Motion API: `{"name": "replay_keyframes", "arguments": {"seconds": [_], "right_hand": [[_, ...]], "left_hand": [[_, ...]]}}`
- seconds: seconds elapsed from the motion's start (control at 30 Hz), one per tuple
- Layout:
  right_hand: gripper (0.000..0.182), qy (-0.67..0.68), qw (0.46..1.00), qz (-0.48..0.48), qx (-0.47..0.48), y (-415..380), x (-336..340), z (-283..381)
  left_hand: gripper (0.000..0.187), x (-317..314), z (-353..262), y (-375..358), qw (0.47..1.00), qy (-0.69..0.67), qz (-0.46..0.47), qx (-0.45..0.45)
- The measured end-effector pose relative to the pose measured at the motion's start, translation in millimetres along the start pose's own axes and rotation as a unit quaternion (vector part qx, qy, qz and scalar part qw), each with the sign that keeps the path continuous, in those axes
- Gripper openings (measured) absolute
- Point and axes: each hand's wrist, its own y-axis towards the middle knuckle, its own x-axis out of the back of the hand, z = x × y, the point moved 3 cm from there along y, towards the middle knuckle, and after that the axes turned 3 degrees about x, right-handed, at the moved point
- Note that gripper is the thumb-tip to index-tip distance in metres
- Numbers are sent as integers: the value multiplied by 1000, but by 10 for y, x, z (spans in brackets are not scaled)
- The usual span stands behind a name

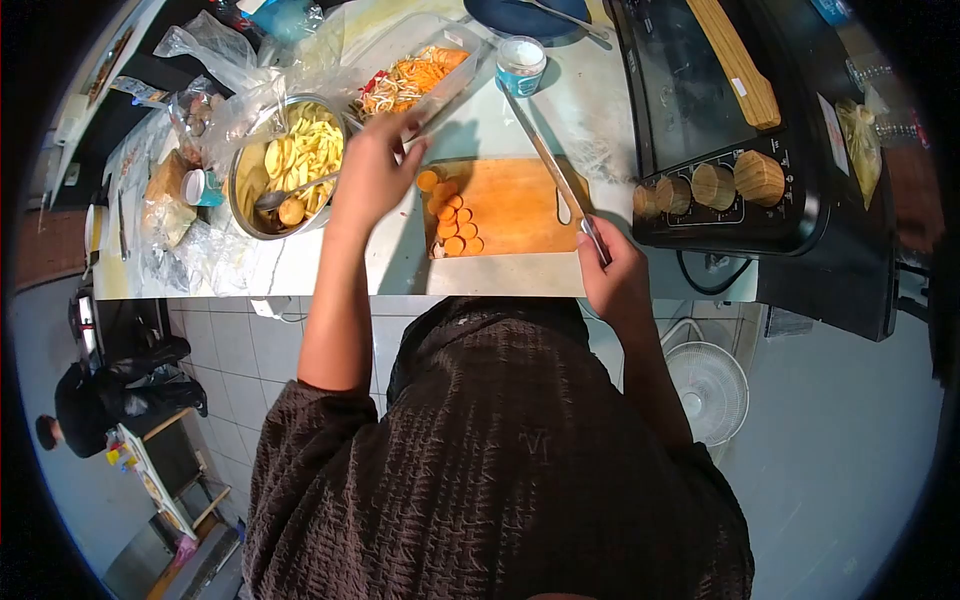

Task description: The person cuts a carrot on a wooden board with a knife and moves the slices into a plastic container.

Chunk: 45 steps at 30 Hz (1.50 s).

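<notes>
My right hand [612,268] is wrapped round the handle of a long knife [542,148], its blade slanting up and left across the cutting board's right side. Round orange slices, apparently carrot [455,225], lie at the left end of the wooden cutting board [525,215]. My left hand [375,170] is raised between the board and a metal pot, thumb apart from the fingers, with nothing visible in it. Just beyond it stands a clear plastic container [460,38] of shredded orange vegetable and bean sprouts [385,92].
The metal pot [240,205] holds yellow cut pieces and a spoon. A small white-and-blue tub [521,68] stands behind the board. A black stove with wooden knobs [758,178] is at right. Plastic bags [215,255] lie left. Another person [90,410] is far left.
</notes>
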Motion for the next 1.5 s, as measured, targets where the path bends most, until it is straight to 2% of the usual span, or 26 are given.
{"name": "replay_keyframes", "arguments": {"seconds": [0.03, 0.1, 0.13, 0.2, 0.27, 0.4, 0.47, 0.6, 0.67, 0.77, 0.83, 0.9, 0.97, 1.03, 1.07, 1.13, 1.17, 1.23, 1.33, 1.5], "right_hand": [[23, -1, 1000, 2, 0, -24, -34, -35], [22, -14, 998, -63, 5, -68, -63, -115], [22, -15, 998, -63, 6, -71, -59, -113], [25, -25, 995, 8, -94, -91, -70, -175], [27, -24, 995, 8, -93, -129, -102, -262], [32, -31, 994, 23, -99, -142, -116, -264], [32, -39, 994, 28, -103, -138, -106, -249], [32, -26, 993, 32, -114, -169, -111, -254], [32, -36, 992, 32, -115, -185, -98, -285], [32, -39, 992, 23, -114, -225, -88, -304], [31, -30, 993, 11, -114, -258, -78, -286], [33, -45, 989, 37, -139, -283, -59, -249], [34, -29, 990, 37, -133, -325, -92, -337], [35, -13, 991, 37, -126, -357, -92, -321], [35, -12, 990, 48, -134, -387, -92, -290], [35, -12, 988, 58, -144, -431, -110, -269], [35, -10, 987, 60, -151, -454, -131, -293], [34, -9, 985, 61, -159, -484, -170, -336], [34, -10, 990, 48, -130, -516, -232, -338], [34, -84, 990, 72, -92, -497, -336, -264]], "left_hand": [[28, -69, 11, -110, 994, -39, 74, 70], [26, -241, 200, -339, 995, -40, 65, 58], [27, -275, 207, -421, 993, -42, 56, 96], [27, -394, 284, -513, 991, -29, 56, 114], [27, -447, 322, -567, 987, -24, 56, 146], [27, -517, 358, -567, 989, -8, 49, 141], [24, -529, 360, -578, 986, -5, 23, 166], [21, -504, 336, -566, 983, -9, 28, 180], [18, -500, 370, -564, 967, -103, 47, 227], [18, -426, 281, -511, 962, -134, 46, 233], [15, -391, 148, -446, 961, -151, 27, 231], [15, -411, -10, -394, 958, -167, 79, 220], [15, -630, -30, -396, 977, -178, 79, 91], [17, -782, -181, -367, 958, -179, 198, 103], [17, -840, -212, -362, 958, -180, 201, 102], [21, -918, -314, -351, 981, -74, 176, -42], [21, -928, -314, -355, 980, -75, 178, -43], [23, -876, -293, -342, 990, -66, 116, -52], [19, -766, -185, -351, 994, -16, 105, -18], [14, -706, -128, -415, 998, -11, 69, 7]]}}
